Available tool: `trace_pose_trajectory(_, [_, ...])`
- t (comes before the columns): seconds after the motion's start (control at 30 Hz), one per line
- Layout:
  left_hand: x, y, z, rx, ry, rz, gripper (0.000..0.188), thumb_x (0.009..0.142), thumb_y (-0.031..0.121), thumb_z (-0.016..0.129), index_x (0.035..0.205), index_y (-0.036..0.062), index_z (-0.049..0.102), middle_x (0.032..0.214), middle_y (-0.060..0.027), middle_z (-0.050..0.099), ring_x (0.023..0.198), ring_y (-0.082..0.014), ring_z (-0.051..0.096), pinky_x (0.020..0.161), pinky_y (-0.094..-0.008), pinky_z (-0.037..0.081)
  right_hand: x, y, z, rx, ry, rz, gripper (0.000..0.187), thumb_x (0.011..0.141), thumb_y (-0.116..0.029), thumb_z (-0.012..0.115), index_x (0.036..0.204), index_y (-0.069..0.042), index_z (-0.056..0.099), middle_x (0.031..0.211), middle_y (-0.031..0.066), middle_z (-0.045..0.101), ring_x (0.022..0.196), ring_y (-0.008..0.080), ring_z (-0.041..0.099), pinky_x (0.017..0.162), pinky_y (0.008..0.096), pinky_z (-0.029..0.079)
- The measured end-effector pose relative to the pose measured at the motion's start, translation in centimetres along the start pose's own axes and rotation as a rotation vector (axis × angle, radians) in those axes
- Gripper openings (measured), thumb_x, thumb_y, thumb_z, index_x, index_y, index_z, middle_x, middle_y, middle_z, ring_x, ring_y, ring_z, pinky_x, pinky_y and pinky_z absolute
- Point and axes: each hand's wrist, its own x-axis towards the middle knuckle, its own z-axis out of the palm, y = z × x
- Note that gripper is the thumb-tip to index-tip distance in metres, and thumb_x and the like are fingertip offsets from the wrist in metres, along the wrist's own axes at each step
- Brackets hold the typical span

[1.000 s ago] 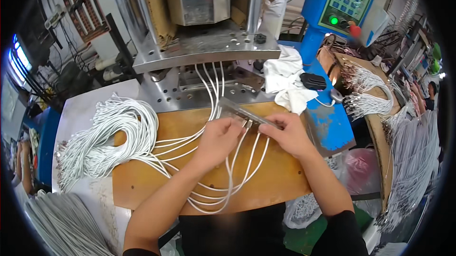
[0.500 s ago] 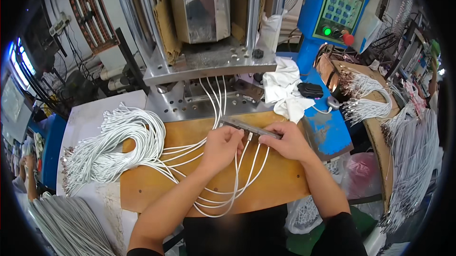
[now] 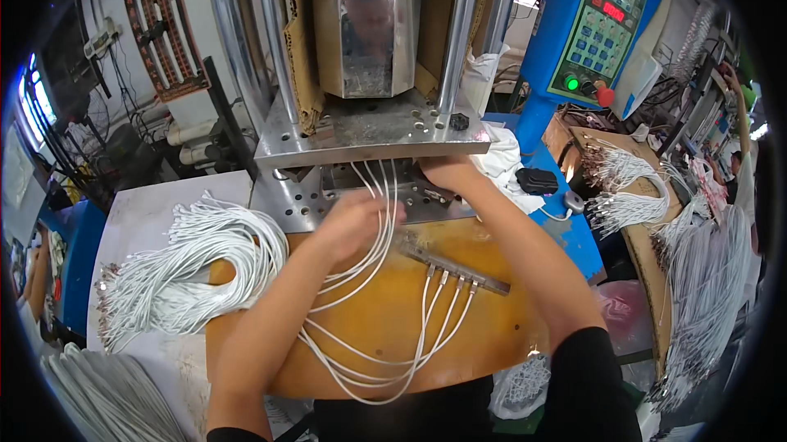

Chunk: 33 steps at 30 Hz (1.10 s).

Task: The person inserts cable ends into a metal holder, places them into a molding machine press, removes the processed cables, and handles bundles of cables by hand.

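Observation:
My left hand [image 3: 354, 225] is at the white cables [image 3: 379, 243] that run up under the press plate. Its fingers are smeared by motion, so their grip on the cables is unclear. Under the right part of the steel press plate [image 3: 373, 152] reaches my right hand [image 3: 447, 171], its fingers hidden there. A grey metal bar [image 3: 469, 275] lies at a slant on the brown board [image 3: 484, 327], apart from both hands. Several white cable ends with metal plugs sit along its near edge, and their cables loop toward the board's front.
To the left lies a big bundle of white cables [image 3: 176, 278]. A blue control box [image 3: 594, 32] with red digits and a lit green button stands at the right. White cloth [image 3: 502, 159] and a black object [image 3: 537, 180] lie beside the press. More cables [image 3: 709, 294] hang far right.
Both hands have let go of the metal bar, which now lies on the board. My right hand has moved up under the press plate, my left to the cables below it.

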Motion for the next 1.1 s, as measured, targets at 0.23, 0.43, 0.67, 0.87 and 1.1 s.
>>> trace_pose_trajectory(0.23, [-0.5,0.3,0.3,-0.079,-0.033,0.024,0.022,0.092,0.010,0.053,0.110,-0.0005,0.060,0.083,-0.0085,0.061,0.072,-0.0208,0.061,0.068,-0.0333,0.053,3.4,5.6,9.1,0.085,0.420,-0.115,0.025,0.082,-0.020,0.059,0.102,-0.006,0.062,0.098,0.0145,0.064,0.094,0.0304,0.061,0.081,0.0423,0.048])
trace_pose_trajectory(0.43, [-0.1,1.5,1.2,-0.044,0.003,0.074,0.026,0.096,0.018,0.049,0.114,-0.0002,0.056,0.064,-0.0006,0.050,0.050,-0.0115,0.048,0.045,-0.0251,0.040,3.1,6.4,6.5,0.138,0.247,-0.246,0.030,0.088,-0.020,0.054,0.115,-0.009,0.059,0.116,0.0127,0.061,0.109,0.0277,0.057,0.093,0.0399,0.044])
trace_pose_trajectory(0.67, [-7.2,0.7,2.7,0.153,-0.232,-0.219,0.023,0.092,0.013,0.050,0.102,-0.0073,0.056,0.057,-0.0122,0.058,0.039,-0.0230,0.056,0.036,-0.0323,0.047,-5.0,-3.5,-5.3,0.221,-0.198,0.459,0.041,0.079,-0.044,0.064,0.087,-0.005,0.070,0.089,0.0193,0.067,0.085,0.0365,0.064,0.077,0.0426,0.050])
trace_pose_trajectory(0.87, [-14.9,7.6,-8.2,0.691,0.067,0.405,0.036,0.091,0.033,0.058,0.101,-0.0005,0.056,0.073,-0.0067,0.061,0.061,-0.0125,0.061,0.048,-0.0218,0.046,-9.0,-2.1,-6.4,0.082,-0.215,0.397,0.041,0.073,-0.048,0.067,0.070,-0.006,0.069,0.069,0.0158,0.065,0.071,0.0358,0.064,0.062,0.0449,0.050])
trace_pose_trajectory(1.1, [-17.5,6.6,-8.9,0.866,0.656,0.375,0.025,0.089,0.025,0.061,0.090,-0.0002,0.058,0.063,-0.0051,0.053,0.042,-0.0143,0.050,0.037,-0.0263,0.042,-10.5,-3.1,-3.1,0.134,0.108,0.130,0.010,0.070,-0.013,0.064,0.074,-0.005,0.067,0.087,0.0136,0.065,0.086,0.0328,0.060,0.074,0.0463,0.047])
